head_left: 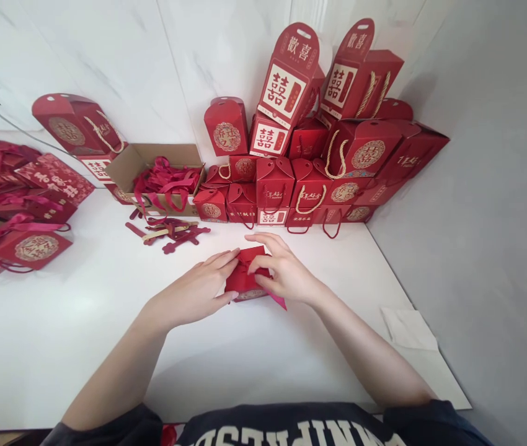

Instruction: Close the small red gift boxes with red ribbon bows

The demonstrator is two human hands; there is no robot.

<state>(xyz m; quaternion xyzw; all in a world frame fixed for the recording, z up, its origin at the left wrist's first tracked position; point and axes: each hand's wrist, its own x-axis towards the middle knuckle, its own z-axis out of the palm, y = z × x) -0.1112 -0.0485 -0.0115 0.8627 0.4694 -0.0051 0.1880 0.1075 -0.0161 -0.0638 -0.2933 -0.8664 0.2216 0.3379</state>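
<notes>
A small red gift box (pixel 250 282) with a gold round emblem on its front lies on the white table, between my two hands. My left hand (pixel 201 286) grips its left side, fingertips at the top edge and thumb at the lower front corner. From the right, my right hand (pixel 286 269) reaches over the box with bent fingers on its top and right side, one finger lifted clear. A pink ribbon end (pixel 277 301) sticks out at the lower right, beneath the right hand. The right fingers partly cover the top of the box.
Behind the box stand stacked red gift boxes (pixel 275 186) against the wall. An open cardboard box (pixel 154 155) holds pink ribbons, with loose ribbon straps (pixel 170 232) before it. Ribboned boxes (pixel 35 248) are at left; a white paper (pixel 410 328) lies at right.
</notes>
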